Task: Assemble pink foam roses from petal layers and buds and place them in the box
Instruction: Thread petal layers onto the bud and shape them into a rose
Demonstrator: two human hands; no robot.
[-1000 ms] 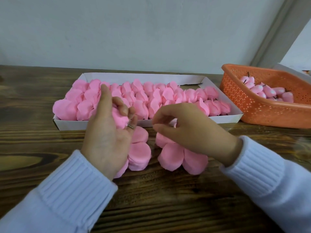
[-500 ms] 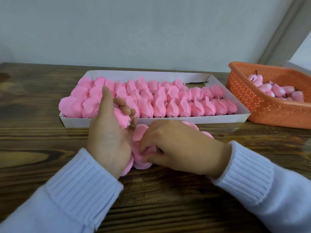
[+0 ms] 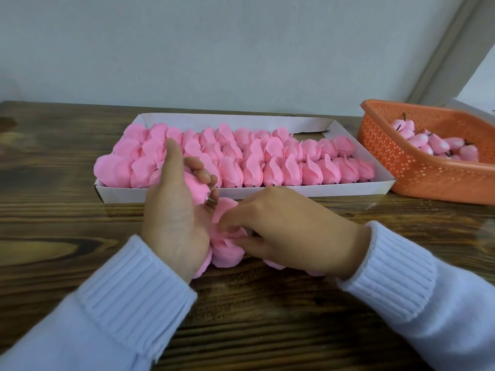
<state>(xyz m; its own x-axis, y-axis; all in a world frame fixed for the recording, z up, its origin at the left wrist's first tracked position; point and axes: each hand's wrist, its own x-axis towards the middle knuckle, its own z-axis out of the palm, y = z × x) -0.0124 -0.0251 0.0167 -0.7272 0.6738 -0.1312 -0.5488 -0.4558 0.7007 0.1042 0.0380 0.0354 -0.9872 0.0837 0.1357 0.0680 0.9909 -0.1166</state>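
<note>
Left hand (image 3: 174,210) stands upright a bit front of the table's (image 3: 53,236) middle, fingers curled round a half-built rose (image 3: 197,190). There's a thin metal bit (image 3: 211,201) poking out under it, can't tell if it's a pin or a stem.

Right hand (image 3: 289,228) lies low, just beside it. Thumb + fingertips are pinched on a flat petal layer (image 3: 227,247) that lies on the wood right btwn both hands. More pink petals (image 3: 273,263) peek out from under the right palm, mostly hidden tho.

The box (image 3: 267,193) is a shallow white one sitting just behind the hands, towards the back edge. It's packed w/ finished roses (image 3: 267,162) in rows, and only the back right corner of it shows bare cardboard.

Orange perforated basket (image 3: 428,183) is at the table's right edge, touching or nearly touching the box's right end. It has buds (image 3: 434,143) w/ dark stems piled inside.

Both arms are in white ribbed sleeves (image 3: 128,285).
</note>
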